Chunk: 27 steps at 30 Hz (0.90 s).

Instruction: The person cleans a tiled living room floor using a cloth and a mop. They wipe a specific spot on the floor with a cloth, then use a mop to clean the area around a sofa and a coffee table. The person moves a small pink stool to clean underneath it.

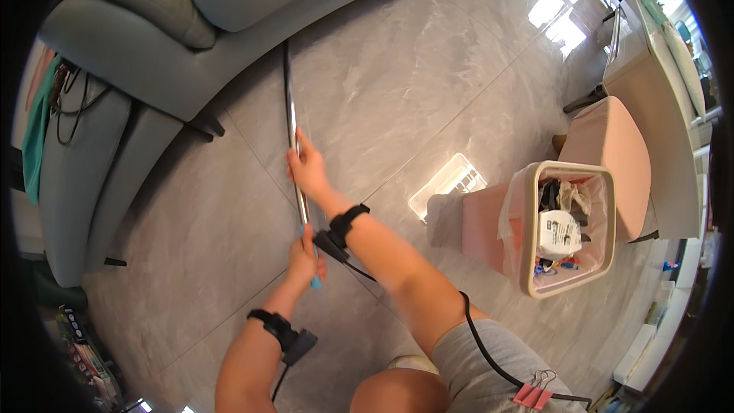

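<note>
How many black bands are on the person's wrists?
2. One wrist band is on the right arm, just behind the right hand gripping the long metal pole. The other wrist band is on the left arm, behind the left hand holding the pole's lower end.

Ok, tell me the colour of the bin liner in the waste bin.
Pale pink, in the head view: the bin liner drapes over the beige waste bin's rim.

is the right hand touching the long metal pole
Touching. The head view shows the right hand wrapped around the metal pole, fingers closed on it, above the left hand, which grips its lower end.
</note>
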Each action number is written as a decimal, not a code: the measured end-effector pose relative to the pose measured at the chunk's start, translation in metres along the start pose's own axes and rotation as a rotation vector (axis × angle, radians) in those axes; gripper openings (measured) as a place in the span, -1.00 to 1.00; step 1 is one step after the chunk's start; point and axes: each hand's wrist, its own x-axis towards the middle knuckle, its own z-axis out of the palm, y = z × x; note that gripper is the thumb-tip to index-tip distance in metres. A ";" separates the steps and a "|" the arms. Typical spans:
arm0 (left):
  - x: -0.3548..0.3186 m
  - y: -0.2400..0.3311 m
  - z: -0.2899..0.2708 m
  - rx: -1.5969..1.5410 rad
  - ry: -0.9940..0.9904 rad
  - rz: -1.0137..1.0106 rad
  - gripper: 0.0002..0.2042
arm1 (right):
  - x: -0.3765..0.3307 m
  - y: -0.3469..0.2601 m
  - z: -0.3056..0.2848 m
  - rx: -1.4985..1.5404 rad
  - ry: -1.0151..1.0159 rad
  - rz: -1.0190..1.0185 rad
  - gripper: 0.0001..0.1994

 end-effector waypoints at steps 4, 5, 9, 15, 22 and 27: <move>0.039 0.054 0.008 0.140 -0.057 0.011 -0.36 | 0.049 -0.028 -0.024 0.094 0.151 -0.027 -0.42; 0.043 0.067 0.013 0.175 -0.071 -0.004 -0.36 | 0.057 -0.034 -0.035 0.123 0.193 -0.040 -0.42; 0.040 0.086 0.007 0.387 -0.127 0.050 -0.37 | 0.052 -0.044 -0.055 0.244 0.282 -0.084 -0.40; -0.003 0.020 -0.038 0.535 -0.104 0.096 -0.35 | -0.037 -0.016 -0.036 0.341 0.218 -0.050 -0.34; -0.104 -0.111 -0.124 0.800 0.018 0.276 -0.49 | -0.206 0.039 0.002 0.226 0.074 0.032 -0.30; -0.205 -0.208 -0.204 0.901 0.039 0.242 -0.57 | -0.272 0.036 0.014 0.129 -0.217 0.182 -0.51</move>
